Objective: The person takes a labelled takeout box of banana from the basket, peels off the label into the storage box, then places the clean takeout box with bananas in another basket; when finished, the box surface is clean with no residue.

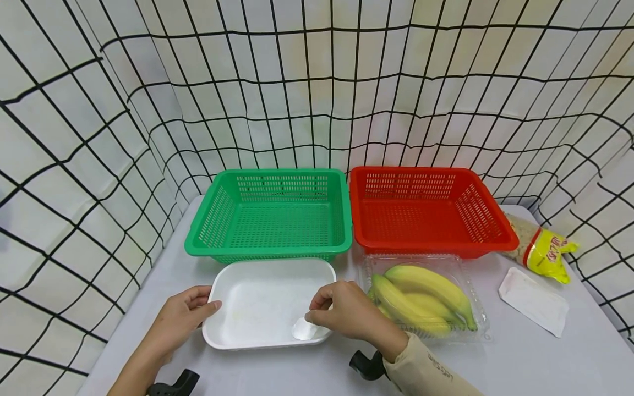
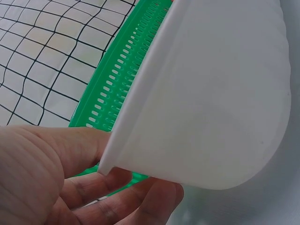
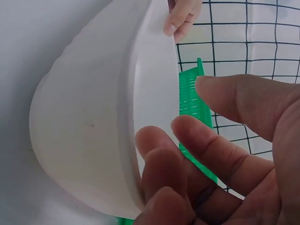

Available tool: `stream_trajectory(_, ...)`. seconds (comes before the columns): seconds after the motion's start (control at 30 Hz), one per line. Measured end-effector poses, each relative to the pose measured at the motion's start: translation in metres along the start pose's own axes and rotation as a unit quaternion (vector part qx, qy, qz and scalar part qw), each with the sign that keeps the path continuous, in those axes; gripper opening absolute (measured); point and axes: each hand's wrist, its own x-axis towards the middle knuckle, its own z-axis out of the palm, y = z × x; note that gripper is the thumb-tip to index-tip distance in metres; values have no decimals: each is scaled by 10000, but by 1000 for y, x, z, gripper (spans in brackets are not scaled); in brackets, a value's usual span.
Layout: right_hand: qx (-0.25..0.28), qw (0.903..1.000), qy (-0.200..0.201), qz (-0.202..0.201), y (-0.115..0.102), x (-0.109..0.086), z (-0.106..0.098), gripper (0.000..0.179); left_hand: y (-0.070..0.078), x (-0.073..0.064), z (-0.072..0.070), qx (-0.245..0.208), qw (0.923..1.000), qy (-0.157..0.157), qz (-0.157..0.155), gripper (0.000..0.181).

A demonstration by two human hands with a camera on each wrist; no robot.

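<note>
A white tray [image 1: 257, 302] with rounded corners lies in front of the green basket. My left hand [image 1: 184, 314] grips its left rim; in the left wrist view the thumb sits on top of the rim and the fingers curl beneath. Over the tray's right end hovers my right hand [image 1: 344, 311], its fingers loosely bent. In the right wrist view, thumb and forefinger stand apart with nothing between them, while the other fingers overlap the tray's rim. Just below the thumb, a shiny pale patch [image 1: 304, 329] shows on the tray's floor.
Behind the tray stands a green basket [image 1: 342, 214], with a red basket [image 1: 497, 234] beside it. Right of the tray, a clear plastic box [image 1: 468, 269] holds bananas [image 1: 421, 297]. Farther right lie a yellow-ended bag [image 1: 545, 253] and a flat white packet [image 1: 535, 301]. Black netting [image 1: 317, 82] surrounds the table.
</note>
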Motion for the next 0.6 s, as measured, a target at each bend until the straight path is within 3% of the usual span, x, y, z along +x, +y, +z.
stream_trajectory(0.3,101,9999,8,31,-3,-4,-3,11,1,0,1,189,9998,50,28,53)
stream_trajectory(0.6,271,9996,120,-40,-6,-18,-15,14,7,-7,-3,566,9970,267,460,59)
